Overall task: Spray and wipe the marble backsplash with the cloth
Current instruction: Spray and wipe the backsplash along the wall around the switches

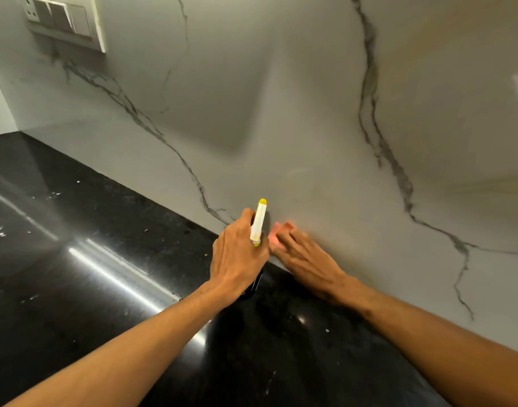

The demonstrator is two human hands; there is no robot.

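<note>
The marble backsplash (281, 113) is pale grey with dark veins and fills the upper part of the view. My left hand (237, 254) grips a spray bottle (259, 223) with a white and yellow head, its nozzle pointing up at the wall; the dark bottle body is mostly hidden below my hand. My right hand (307, 259) lies flat against the foot of the backsplash and presses a pink cloth (276, 233), of which only a blurred corner shows past the fingers. The two hands are almost touching.
A glossy black countertop (90, 259) with light specks and crumbs runs along the wall at left and below. A white switch and socket panel (63, 19) is mounted on the backsplash at upper left.
</note>
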